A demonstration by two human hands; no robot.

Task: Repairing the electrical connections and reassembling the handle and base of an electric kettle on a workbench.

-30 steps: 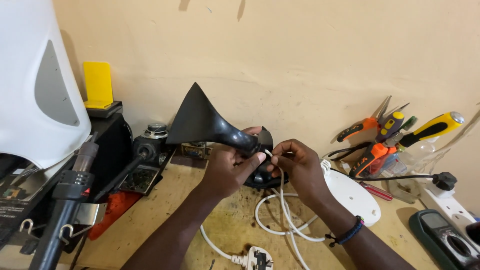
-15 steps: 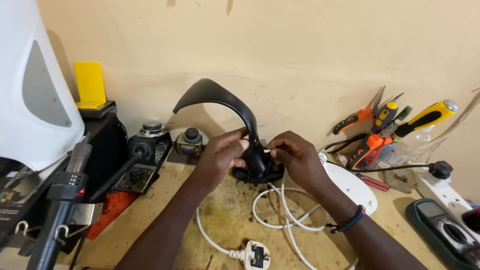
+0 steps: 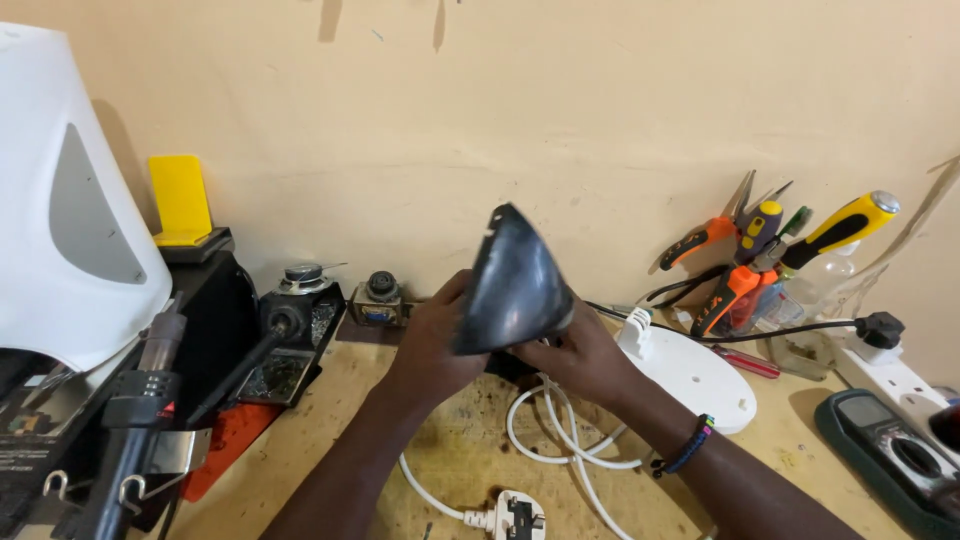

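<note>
Black cone-shaped housing (image 3: 515,280) held up above the bench (image 3: 450,440), in front of the beige wall (image 3: 560,110). Wide end points up and toward the camera; narrow end sits down between the two hands. Surface glossy, a little scuffed.

Left hand (image 3: 435,345): grip closed around the housing's lower left side, thumb up along its edge. Right hand (image 3: 585,355): grip closed on the housing's lower right side, fingers tucked under it; what the fingertips press on is hidden behind the housing. Beaded bracelet (image 3: 690,450) on the right wrist.

Just below the grip: white cable (image 3: 560,440) looped on the bench, running down to a white plug (image 3: 512,515) near the bottom edge of view.

Right of the grip: white round disc (image 3: 700,380) lying flat on the bench, a small white clip block at its left rim. Beyond it, a cluster of pliers and screwdrivers (image 3: 770,250) with orange, yellow and black handles, standing against the wall. Farther right, a white power strip (image 3: 895,370) with a black plug in it, and a dark green multimeter (image 3: 890,450) at the bench edge.

Left of the grip: small round part (image 3: 380,295) by the wall, then a soldering stand (image 3: 285,330). Far left, a large white casing (image 3: 60,200), with a yellow block (image 3: 180,200) on a black box behind it.
</note>
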